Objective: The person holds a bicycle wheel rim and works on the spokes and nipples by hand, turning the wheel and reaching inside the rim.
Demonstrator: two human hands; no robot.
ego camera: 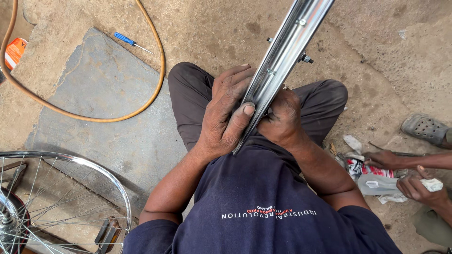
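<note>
So the person's sitting on the ground with a shiny metal bicycle rim (pixel 282 56) running edge-on from the middle of the frame up to the top edge, right of centre, where it goes out of view. The left hand (pixel 226 110) is wrapped around the rim's left side, fingers curled over it and thumb pressed flat along the metal edge. The right hand (pixel 281 117) is closed on the other side of the rim, touching it, knuckles facing up; can't really see what the fingertips are doing underneath. Both hands sit just above the knees, which are in dark trousers (pixel 188 99).

A few spoke nipples (pixel 306 58) stick out of the rim further up.

Room-wise: upper left has a flat stone slab (pixel 103 103) with an orange hose (pixel 155 89) looping across it, and a blue-handled screwdriver (pixel 131 42) lying on the slab near its top corner, well apart from the hands. An orange packet (pixel 14 51) sits at the far left edge. Bottom left there's a fully spoked wheel (pixel 61 197) cut off by the frame edge, with a pedal (pixel 107 233) beside it.

Right side is more crowded: another person's hands (pixel 414 186) are on some plastic packets (pixel 372 174) on the dirt, and a grey sandal (pixel 424 128) is just above them. The bare dirt in the upper right is the most open bit.
</note>
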